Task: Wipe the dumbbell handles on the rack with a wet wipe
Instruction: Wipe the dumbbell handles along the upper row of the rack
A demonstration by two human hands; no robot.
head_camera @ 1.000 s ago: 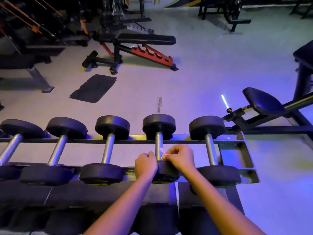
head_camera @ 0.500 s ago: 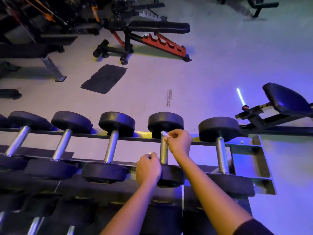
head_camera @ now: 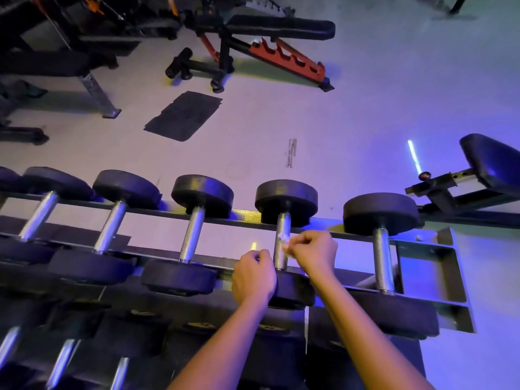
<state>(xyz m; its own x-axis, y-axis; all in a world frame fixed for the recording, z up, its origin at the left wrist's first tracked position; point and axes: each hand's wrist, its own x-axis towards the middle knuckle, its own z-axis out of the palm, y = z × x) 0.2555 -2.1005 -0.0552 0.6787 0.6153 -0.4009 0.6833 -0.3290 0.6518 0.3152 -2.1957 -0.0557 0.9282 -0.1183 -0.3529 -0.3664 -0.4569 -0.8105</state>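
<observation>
A dumbbell rack (head_camera: 453,257) carries several black-headed dumbbells with steel handles in its top row. My right hand (head_camera: 316,253) pinches a small white wet wipe (head_camera: 284,242) against the middle of the handle (head_camera: 282,226) of the second dumbbell from the right. My left hand (head_camera: 253,275) is curled at the near end of that same dumbbell, its fingers over the near head (head_camera: 295,294) just left of the handle. The rightmost dumbbell (head_camera: 381,213) lies beside my right wrist.
A lower row of dumbbells (head_camera: 62,361) sits under my forearms. Beyond the rack on the grey floor are a black mat (head_camera: 184,115) and a red-framed adjustable bench (head_camera: 281,29). Another padded bench (head_camera: 491,164) stands at the rack's right end.
My right hand slid the wipe from the near end of the handle up to the far head, then back to the middle. My left hand stayed at the near head.
</observation>
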